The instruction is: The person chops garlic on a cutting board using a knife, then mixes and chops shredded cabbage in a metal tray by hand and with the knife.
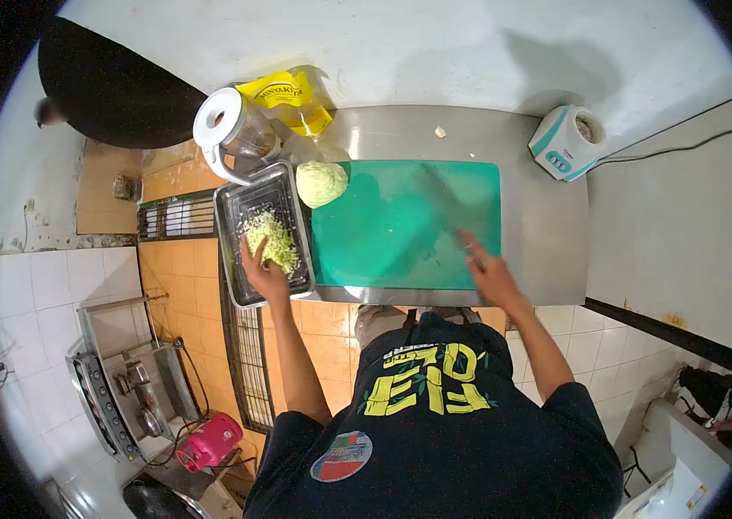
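Note:
My left hand (pixel 264 270) is over the metal tray (pixel 227 246), its fingers spread at the edge of a heap of chopped pale green cabbage (pixel 272 240). In my right hand (pixel 489 272) is the handle of a knife (pixel 446 201), its blade blurred and slanting up and left over the green cutting board (pixel 366 246). A piece of whole cabbage (pixel 322 183) rests at the board's upper left corner, beside the tray. A few tiny bits lie on the board.
Behind the tray stand a blender jug (pixel 249 134) with a white lid and a yellow pouch (pixel 288 95). The blender base (pixel 566 143) with its cord is at the right end of the steel table (pixel 547 233). A small white scrap (pixel 440 131) lies behind the board.

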Demonstrator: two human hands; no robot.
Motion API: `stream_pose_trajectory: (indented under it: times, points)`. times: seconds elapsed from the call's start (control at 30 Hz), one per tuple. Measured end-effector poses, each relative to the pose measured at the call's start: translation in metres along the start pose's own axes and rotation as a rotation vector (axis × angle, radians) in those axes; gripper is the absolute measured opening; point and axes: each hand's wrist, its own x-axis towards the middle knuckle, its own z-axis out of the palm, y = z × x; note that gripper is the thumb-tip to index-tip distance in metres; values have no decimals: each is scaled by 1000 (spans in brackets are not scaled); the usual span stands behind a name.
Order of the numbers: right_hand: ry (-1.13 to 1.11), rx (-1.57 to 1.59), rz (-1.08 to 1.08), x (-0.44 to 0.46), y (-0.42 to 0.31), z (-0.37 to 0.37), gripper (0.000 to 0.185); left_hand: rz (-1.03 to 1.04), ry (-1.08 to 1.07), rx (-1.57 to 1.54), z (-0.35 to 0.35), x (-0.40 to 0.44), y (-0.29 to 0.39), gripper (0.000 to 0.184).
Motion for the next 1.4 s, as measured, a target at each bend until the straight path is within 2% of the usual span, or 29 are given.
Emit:
stream_pose_trajectory:
  times: [0.03, 0.13, 0.2, 0.27, 0.33, 0.4, 0.47, 0.57, 0.67, 0.7, 0.77, 0.87, 0.93, 1.1, 1.23, 1.3, 1.37, 1.4]
  points:
    - [9, -89, 122, 1, 16, -18, 59, 105, 33, 31, 7, -10, 8, 69]
    - [93, -3, 237, 3, 22, -60, 60, 138, -137, -170, 35, -32, 56, 62]
    - [211, 17, -9, 10, 59, -39, 60, 169, -239, -203, 51, -42, 100, 67]
    - [191, 11, -44, 13, 62, -24, 61, 174, -384, -102, 84, -56, 101, 60]
    - [25, -30, 135, 3, 38, -16, 62, 145, -450, 2, 117, -72, 105, 68]
    - [34, 68, 31, -9, 37, 9, 64, 115, -509, 123, 138, -86, 114, 83]
    - [4, 96, -68, -16, 18, 31, 65, 135, -499, 64, 148, -94, 130, 86]
    - [-357, 89, 232, -24, -30, 39, 65, 185, -499, 63, 158, -110, 145, 86]
    - [-169, 221, -96, -33, -16, 77, 64, 233, -476, 50, 156, -113, 151, 85]
    - [-167, 236, -107, -35, -16, 81, 64, 243, -472, 34, 155, -112, 150, 84]
    - [-170, 263, -132, -37, -17, 91, 64, 247, -465, -12, 156, -111, 146, 81]
    - [-283, 333, 67, -38, -52, 83, 61, 201, -544, 19, 137, -96, 144, 81]
    - [-350, 415, 104, -33, -83, 77, 60, 180, -502, 21, 120, -80, 136, 79]
    - [-454, 384, -22, 3, -144, 108, 58, 169, -353, 70, 63, -15, 78, 74]
    - [-603, 376, 9, 6, -184, 116, 58, -16, -335, 82, 36, 35, 10, 70]
    - [-628, 352, -59, 4, -185, 114, 58, -121, -354, 69, 25, 55, -18, 68]
    - [-571, 325, -272, 2, -165, 112, 58, -311, -316, -300, 14, 64, -33, 70]
    - [-536, 311, -234, 1, -168, 111, 58, -402, -296, -484, 9, 68, -38, 71]
